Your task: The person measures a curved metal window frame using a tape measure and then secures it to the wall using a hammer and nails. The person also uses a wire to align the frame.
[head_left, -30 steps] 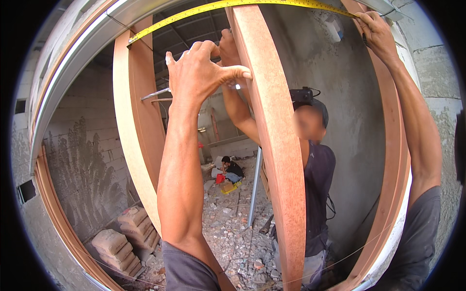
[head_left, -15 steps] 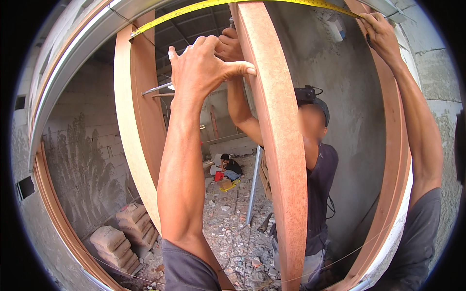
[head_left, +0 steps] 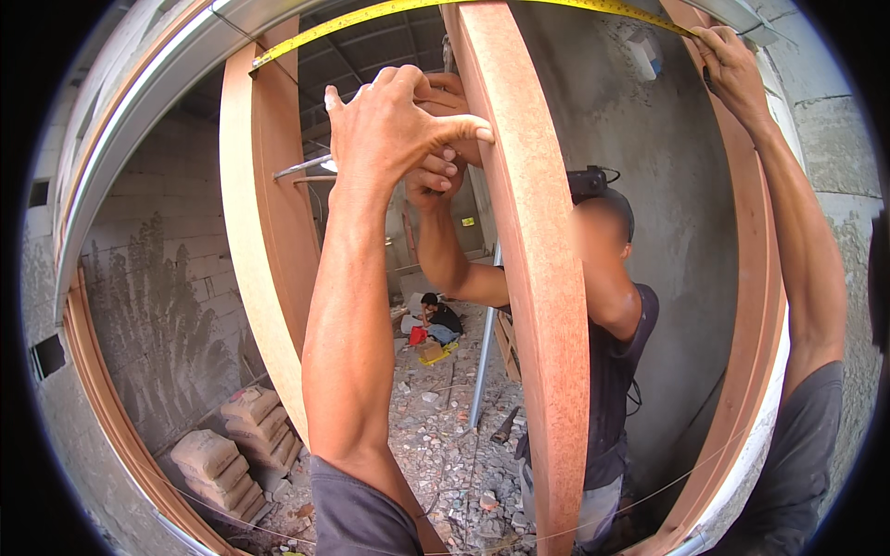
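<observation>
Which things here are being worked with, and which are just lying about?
In use:
yellow tape measure, right hand holding it
middle wooden post, left hand with thumb against it
left wooden post, at the tape's end

Seemingly just lying about:
stacked sacks
rubble on the floor

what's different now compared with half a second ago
A co-worker's hand has come into view just below and right of your left hand. Unchanged: your left hand stays against the middle post, and your right hand still holds the yellow tape measure stretched overhead.
</observation>
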{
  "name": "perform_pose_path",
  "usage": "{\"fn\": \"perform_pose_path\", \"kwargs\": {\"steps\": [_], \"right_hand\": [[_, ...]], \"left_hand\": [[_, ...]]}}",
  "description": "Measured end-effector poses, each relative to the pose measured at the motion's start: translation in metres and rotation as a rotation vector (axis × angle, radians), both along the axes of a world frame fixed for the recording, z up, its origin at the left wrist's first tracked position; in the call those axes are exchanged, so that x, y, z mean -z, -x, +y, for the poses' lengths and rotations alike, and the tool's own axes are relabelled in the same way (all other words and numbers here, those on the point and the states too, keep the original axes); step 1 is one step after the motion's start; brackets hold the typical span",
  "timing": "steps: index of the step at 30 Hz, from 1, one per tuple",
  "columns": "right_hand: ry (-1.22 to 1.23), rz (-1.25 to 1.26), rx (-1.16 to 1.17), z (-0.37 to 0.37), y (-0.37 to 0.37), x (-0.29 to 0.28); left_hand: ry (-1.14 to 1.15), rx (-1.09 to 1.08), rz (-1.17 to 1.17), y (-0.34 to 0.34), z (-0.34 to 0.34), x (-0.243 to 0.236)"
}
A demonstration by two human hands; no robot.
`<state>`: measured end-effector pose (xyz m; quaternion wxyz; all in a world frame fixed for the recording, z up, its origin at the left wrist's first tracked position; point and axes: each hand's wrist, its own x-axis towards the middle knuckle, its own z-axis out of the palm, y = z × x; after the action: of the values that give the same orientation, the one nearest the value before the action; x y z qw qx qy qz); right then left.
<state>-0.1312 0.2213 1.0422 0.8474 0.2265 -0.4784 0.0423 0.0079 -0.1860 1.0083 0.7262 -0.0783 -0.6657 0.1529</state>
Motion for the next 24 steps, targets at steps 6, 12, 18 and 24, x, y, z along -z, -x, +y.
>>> {"fn": "perform_pose_path", "kwargs": {"steps": [6,12,18,24], "right_hand": [[0.002,0.011,0.016,0.005,0.001,-0.002],[-0.008,0.001,-0.007,0.007,-0.003,-0.001],[-0.011,0.042,0.008,0.008,-0.004,0.002],[0.041,0.050,0.049,0.005,-0.004,0.002]], "left_hand": [[-0.013,0.005,-0.015,-0.002,0.004,0.001],[-0.017,0.017,-0.013,-0.002,0.008,0.001],[-0.017,0.010,-0.034,-0.004,0.013,0.004],[-0.003,0.006,0.002,-0.002,0.009,0.003]]}}
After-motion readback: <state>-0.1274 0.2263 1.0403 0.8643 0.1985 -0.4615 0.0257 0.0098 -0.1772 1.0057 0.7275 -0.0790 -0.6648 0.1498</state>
